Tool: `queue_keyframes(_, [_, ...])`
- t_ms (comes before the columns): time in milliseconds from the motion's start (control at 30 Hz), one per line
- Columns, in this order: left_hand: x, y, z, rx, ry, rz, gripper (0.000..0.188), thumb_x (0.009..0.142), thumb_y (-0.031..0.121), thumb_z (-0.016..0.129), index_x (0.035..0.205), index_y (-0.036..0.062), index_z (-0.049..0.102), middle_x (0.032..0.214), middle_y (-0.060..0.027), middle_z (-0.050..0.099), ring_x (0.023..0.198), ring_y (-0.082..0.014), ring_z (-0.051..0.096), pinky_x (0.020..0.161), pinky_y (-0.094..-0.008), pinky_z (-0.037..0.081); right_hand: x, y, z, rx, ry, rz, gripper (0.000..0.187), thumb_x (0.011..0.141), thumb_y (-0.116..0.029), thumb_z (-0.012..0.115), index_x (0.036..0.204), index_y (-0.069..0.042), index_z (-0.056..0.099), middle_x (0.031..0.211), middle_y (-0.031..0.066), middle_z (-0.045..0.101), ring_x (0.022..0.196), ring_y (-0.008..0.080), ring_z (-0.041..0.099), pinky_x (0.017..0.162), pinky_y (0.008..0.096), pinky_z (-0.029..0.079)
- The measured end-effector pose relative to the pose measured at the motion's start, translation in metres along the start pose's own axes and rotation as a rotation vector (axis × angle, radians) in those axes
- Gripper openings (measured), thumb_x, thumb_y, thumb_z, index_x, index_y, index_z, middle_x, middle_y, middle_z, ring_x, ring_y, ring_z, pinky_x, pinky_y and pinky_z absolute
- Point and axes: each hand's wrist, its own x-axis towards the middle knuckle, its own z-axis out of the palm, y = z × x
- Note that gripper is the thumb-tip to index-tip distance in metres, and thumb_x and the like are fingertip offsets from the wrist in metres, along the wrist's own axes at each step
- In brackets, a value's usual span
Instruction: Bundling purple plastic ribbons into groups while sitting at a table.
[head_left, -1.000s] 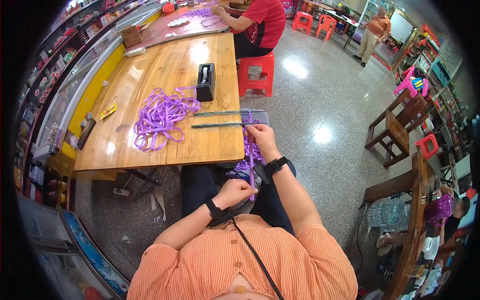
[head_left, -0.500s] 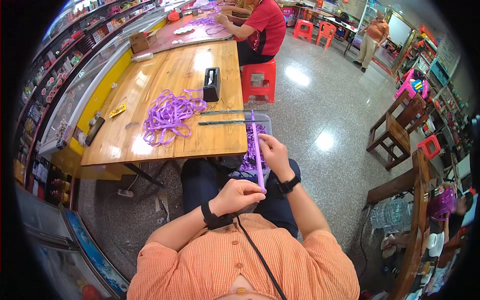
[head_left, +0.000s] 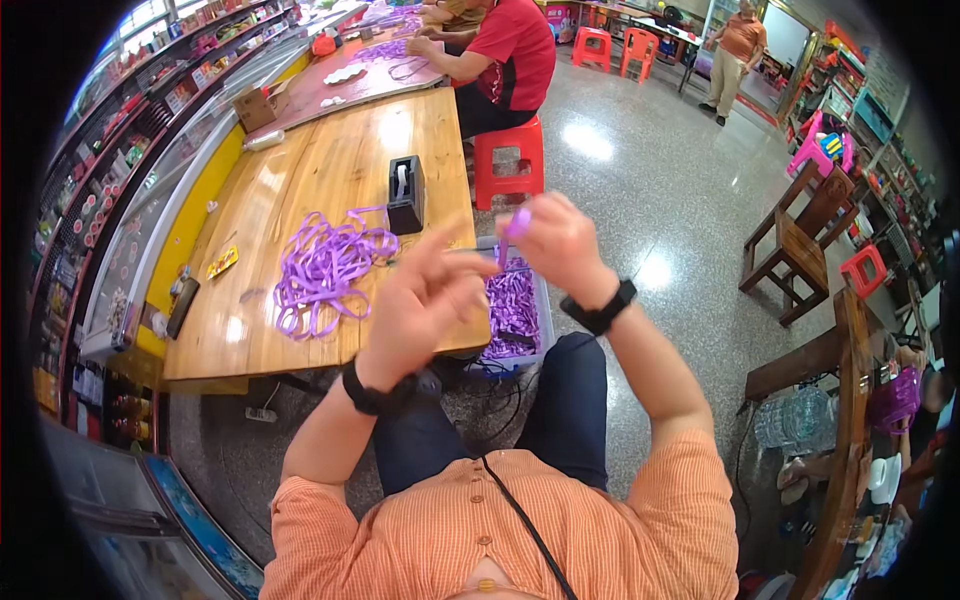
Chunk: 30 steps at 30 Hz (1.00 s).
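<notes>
My right hand is raised over the right end of the wooden table, its fingers closed on a purple ribbon that is bent into a small loop. A short length of the ribbon hangs below those fingers. Close by on the left, my left hand is smeared by motion; its fingers look apart, with nothing visible in them and the fingertips near the hanging ribbon. A tangled heap of purple ribbon lies on the table. Beneath my hands stands a plastic bin holding many short purple pieces.
A black tape dispenser stands near the table's right edge. A yellow packet lies at the left. Beyond, a person in red sits on a red stool. A wooden chair stands at the right.
Both hands have risen and moved forward from my lap. The ribbon, earlier stretched straight between them, is now bent at my right hand. The left fingers have come off its lower end.
</notes>
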Motion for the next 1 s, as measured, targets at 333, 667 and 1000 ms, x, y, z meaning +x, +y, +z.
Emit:
queue_keyframes(333, [0.098, -0.082, -0.053, 0.428, 0.146, -0.130, 0.024, 0.089, 0.013, 0.068, 0.110, 0.0013, 0.068, 0.093, -0.0079, 0.071, 0.075, -0.0116, 0.067, 0.067, -0.0267, 0.053, -0.023, 0.111, 0.130, 0.081, -0.269, 0.439, 0.012, 0.081, -0.019, 0.067, 0.085, -0.013, 0.076, 0.086, 0.0070, 0.070, 0.081, 0.0293, 0.068, 0.071, 0.0397, 0.056])
queue_keyframes(667, [0.132, -0.178, -0.041, 0.929, -0.381, 0.086, 0.024, 0.089, 0.022, 0.060, 0.100, 0.0054, 0.074, 0.099, -0.0152, 0.071, 0.098, -0.0344, 0.065, 0.087, -0.0441, 0.051, -0.159, 0.126, 0.186, 0.711, -0.612, 1.069, 0.017, 0.084, -0.017, 0.065, 0.094, -0.007, 0.074, 0.071, 0.0079, 0.066, 0.058, 0.0198, 0.061, 0.054, 0.0349, 0.046])
queue_keyframes(1000, [0.126, -0.184, -0.065, 0.918, -0.361, -0.088, 0.024, 0.087, 0.025, 0.067, 0.098, 0.0059, 0.076, 0.097, -0.0129, 0.071, 0.096, -0.0306, 0.067, 0.087, -0.0384, 0.052, -0.188, -0.001, 0.115, 1.360, -0.209, 1.738, 0.028, 0.095, -0.018, 0.063, 0.118, -0.003, 0.060, 0.090, 0.0065, 0.069, 0.069, 0.0120, 0.062, 0.064, 0.0285, 0.055])
